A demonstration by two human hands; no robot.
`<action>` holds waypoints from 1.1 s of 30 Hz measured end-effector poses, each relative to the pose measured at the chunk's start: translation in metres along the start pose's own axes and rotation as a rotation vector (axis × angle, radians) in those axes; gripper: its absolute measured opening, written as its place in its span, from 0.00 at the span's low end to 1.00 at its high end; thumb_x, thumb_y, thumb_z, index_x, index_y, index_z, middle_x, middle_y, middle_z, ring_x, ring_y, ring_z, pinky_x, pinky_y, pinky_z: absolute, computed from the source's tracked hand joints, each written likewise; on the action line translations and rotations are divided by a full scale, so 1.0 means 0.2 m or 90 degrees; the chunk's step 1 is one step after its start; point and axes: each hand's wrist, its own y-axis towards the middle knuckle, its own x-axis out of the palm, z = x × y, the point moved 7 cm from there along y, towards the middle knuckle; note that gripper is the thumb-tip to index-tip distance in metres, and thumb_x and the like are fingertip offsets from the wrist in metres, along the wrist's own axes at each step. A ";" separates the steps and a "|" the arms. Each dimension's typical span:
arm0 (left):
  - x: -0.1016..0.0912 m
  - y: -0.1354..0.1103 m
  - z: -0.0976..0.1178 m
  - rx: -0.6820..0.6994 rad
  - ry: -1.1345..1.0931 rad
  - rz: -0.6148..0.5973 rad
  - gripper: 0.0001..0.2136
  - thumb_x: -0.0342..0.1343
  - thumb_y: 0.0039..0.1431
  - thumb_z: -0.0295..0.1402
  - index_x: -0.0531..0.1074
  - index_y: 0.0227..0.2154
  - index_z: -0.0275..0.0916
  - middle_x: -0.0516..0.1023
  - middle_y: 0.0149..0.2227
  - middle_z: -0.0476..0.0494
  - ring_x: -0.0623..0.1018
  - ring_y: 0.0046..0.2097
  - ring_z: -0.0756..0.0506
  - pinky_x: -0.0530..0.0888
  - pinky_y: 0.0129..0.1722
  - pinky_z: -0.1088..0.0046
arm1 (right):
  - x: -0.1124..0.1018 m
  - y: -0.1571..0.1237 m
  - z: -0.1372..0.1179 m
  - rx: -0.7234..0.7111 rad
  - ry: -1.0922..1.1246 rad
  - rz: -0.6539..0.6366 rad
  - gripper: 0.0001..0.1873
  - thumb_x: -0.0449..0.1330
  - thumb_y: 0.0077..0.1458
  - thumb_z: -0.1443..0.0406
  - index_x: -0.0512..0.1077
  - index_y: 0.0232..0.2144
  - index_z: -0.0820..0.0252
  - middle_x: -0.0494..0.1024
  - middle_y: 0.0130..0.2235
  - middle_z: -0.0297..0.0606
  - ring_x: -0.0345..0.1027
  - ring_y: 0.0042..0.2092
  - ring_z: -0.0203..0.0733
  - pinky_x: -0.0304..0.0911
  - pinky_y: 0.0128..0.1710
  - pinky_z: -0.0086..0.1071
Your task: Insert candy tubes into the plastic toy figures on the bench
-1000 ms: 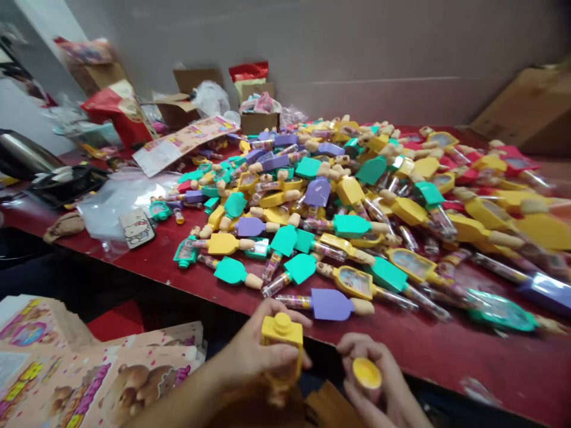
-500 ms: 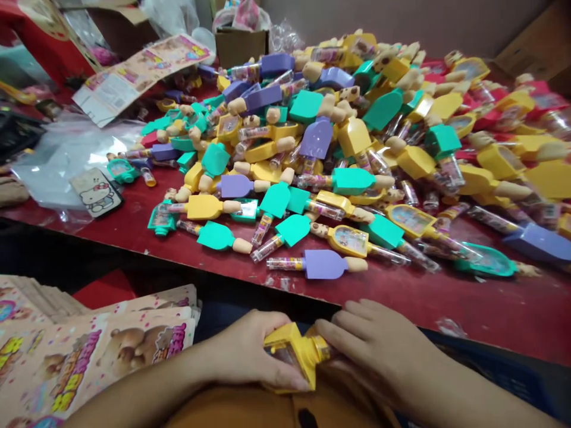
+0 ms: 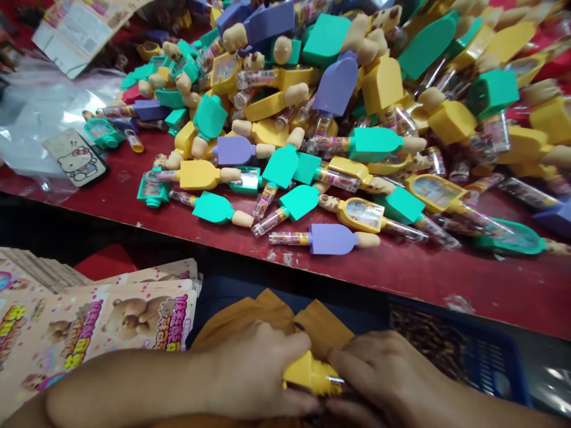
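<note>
The left hand [image 3: 254, 374] and the right hand [image 3: 383, 380] sit just below the near edge of the red table [image 3: 473, 279], closed together around a yellow paddle-shaped toy [image 3: 310, 373]; that toy lies low over a mustard-coloured cloth [image 3: 263, 318], and the hands hide most of it. The left hand wraps over the yellow paddle in a tight, narrow hold; the right fingers [image 3: 357, 356] curl in from the other side, around the end where a bit of clear tube [image 3: 334, 379] shows. Left of the hands, below the table edge, is a stack of printed card sheets [image 3: 143, 321] with a teddy bear on them; right of the hands, also below the edge, is a blue plastic crate [image 3: 491, 356] holding brown bits too blurred to name. On the table stands a big heap of yellow, teal and lilac toys [image 3: 339, 101] with clear tubes and beige ends; a lilac toy [image 3: 332, 239] lies nearest the edge. Farther left on the table are a Hello Kitty card [image 3: 75, 157] and a clear plastic bag [image 3: 44, 119].
</note>
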 end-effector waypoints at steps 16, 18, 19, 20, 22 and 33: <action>-0.05 0.01 -0.08 0.015 -0.535 -0.081 0.16 0.61 0.46 0.34 0.67 0.39 0.40 0.71 0.31 0.53 0.69 0.31 0.52 0.65 0.30 0.80 | -0.17 0.05 0.12 -0.036 0.102 0.119 0.20 0.42 0.68 0.54 0.66 0.34 0.59 0.71 0.29 0.34 0.66 0.29 0.37 0.61 0.27 0.28; -0.05 0.01 -0.12 -0.013 -0.529 -0.068 0.16 0.61 0.47 0.36 0.67 0.38 0.39 0.71 0.31 0.52 0.69 0.31 0.52 0.65 0.30 0.80 | -0.19 0.02 0.14 -0.035 0.020 0.168 0.19 0.39 0.69 0.57 0.65 0.38 0.59 0.71 0.31 0.36 0.66 0.31 0.38 0.61 0.29 0.29; -0.06 0.01 -0.14 -0.034 -0.498 -0.043 0.15 0.61 0.47 0.38 0.68 0.37 0.39 0.71 0.30 0.52 0.69 0.31 0.52 0.64 0.29 0.80 | -0.19 0.01 0.14 -0.043 -0.026 0.182 0.18 0.38 0.69 0.58 0.65 0.40 0.59 0.71 0.31 0.36 0.65 0.31 0.38 0.61 0.29 0.30; -0.06 0.00 -0.15 -0.055 -0.458 -0.017 0.15 0.61 0.46 0.40 0.68 0.34 0.38 0.71 0.29 0.53 0.68 0.30 0.51 0.64 0.29 0.80 | -0.18 0.00 0.13 -0.060 -0.073 0.188 0.18 0.38 0.69 0.60 0.65 0.40 0.60 0.71 0.30 0.37 0.65 0.30 0.39 0.60 0.29 0.31; -0.08 0.00 -0.16 -0.076 -0.365 0.021 0.16 0.62 0.45 0.45 0.69 0.31 0.39 0.72 0.27 0.53 0.69 0.30 0.51 0.63 0.28 0.79 | -0.16 -0.01 0.11 -0.105 -0.170 0.200 0.19 0.37 0.70 0.62 0.66 0.38 0.61 0.69 0.26 0.35 0.61 0.27 0.40 0.54 0.27 0.34; -0.08 0.03 -0.07 -0.017 -0.160 0.064 0.13 0.60 0.47 0.44 0.69 0.28 0.40 0.72 0.26 0.54 0.70 0.27 0.52 0.59 0.23 0.79 | -0.09 0.00 -0.01 -0.165 -0.290 0.162 0.19 0.39 0.68 0.67 0.69 0.38 0.68 0.64 0.23 0.33 0.52 0.23 0.39 0.44 0.28 0.37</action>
